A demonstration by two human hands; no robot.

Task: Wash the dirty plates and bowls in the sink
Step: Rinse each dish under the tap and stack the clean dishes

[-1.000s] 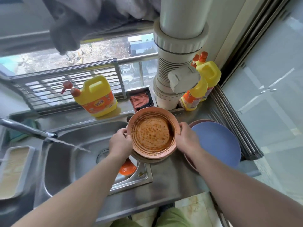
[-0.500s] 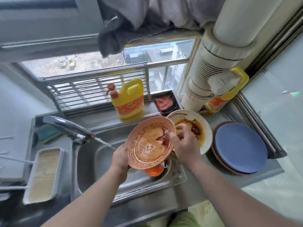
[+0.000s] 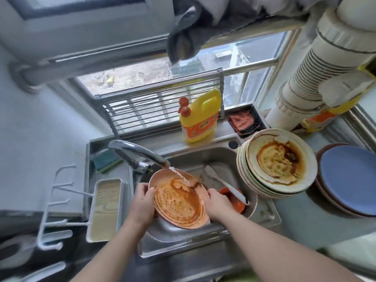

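Note:
I hold a pink plate (image 3: 179, 202) smeared with orange sauce over the steel sink (image 3: 215, 157). My left hand (image 3: 142, 204) grips its left rim and my right hand (image 3: 217, 204) grips its right rim. Water from the tap (image 3: 138, 153) strikes the plate's upper part. A stack of several dirty cream plates (image 3: 278, 165) sits on the sink's right edge, the top one stained brown. In the basin lie an orange bowl (image 3: 234, 202) and a white-handled utensil (image 3: 223, 182).
A blue plate (image 3: 352, 178) lies on darker plates at the far right. A yellow detergent bottle (image 3: 201, 117) stands behind the sink, by a dark tray (image 3: 246, 123). A green sponge (image 3: 105, 161) and a white rack (image 3: 105, 208) are at the left. A wide white pipe (image 3: 317, 74) rises at the right.
I carried the pink plate left from the stack to under the running tap. My right hand went from the plate's inside to its right rim. The view shifted right to left.

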